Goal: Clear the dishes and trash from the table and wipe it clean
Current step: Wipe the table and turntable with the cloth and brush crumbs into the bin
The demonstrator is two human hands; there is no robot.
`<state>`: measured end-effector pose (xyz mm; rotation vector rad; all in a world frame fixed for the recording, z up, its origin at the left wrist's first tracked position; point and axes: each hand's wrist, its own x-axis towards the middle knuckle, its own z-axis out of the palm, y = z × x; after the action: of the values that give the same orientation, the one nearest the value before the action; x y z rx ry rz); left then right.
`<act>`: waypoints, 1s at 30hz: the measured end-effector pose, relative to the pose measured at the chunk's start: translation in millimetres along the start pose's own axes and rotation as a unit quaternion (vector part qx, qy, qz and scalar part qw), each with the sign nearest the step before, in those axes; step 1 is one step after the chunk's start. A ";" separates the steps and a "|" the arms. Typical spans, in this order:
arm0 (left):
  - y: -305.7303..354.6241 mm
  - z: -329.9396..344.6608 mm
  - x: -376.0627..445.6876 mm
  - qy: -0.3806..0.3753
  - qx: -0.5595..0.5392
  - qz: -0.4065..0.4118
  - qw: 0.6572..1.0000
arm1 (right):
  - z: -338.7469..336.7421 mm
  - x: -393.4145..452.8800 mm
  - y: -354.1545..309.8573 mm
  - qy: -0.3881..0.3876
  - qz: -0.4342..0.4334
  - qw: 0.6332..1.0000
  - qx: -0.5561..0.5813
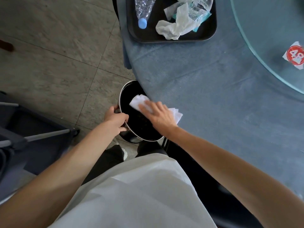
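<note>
White apron (131, 191) below; left hand (116, 120) grips round metal-rimmed bin (122, 94).

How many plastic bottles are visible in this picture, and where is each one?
1. A crushed clear plastic bottle with a blue cap lies at the left side of the black tray on the table. Other clear plastic lies among the crumpled wrappers at the tray's right; I cannot tell what it is.

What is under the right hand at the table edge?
A white napkin lies under the right hand, its ends showing either side, over the bin. Its middle is covered.
</note>
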<state>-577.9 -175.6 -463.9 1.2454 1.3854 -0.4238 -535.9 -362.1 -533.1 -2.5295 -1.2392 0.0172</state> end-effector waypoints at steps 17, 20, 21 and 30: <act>-7.4 -3.4 1.0 0.004 0.004 0.006 1.000 | -52.7 4.6 127.7 0.039 0.329 0.940 -0.079; -9.5 -2.3 1.2 0.005 -0.010 0.003 1.000 | -10.4 -7.7 67.7 0.051 0.194 0.976 -0.085; -10.9 -1.8 1.7 0.004 -0.013 0.000 1.000 | 0.5 -10.2 45.1 0.053 0.144 0.986 -0.068; -15.2 -4.9 7.6 0.006 -0.007 -0.009 1.000 | -30.9 17.0 19.5 0.119 0.144 0.981 0.060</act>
<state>-591.3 -174.0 -475.4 1.2260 1.4078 -0.4195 -505.7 -368.8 -507.4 -2.4955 -0.7545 -0.1365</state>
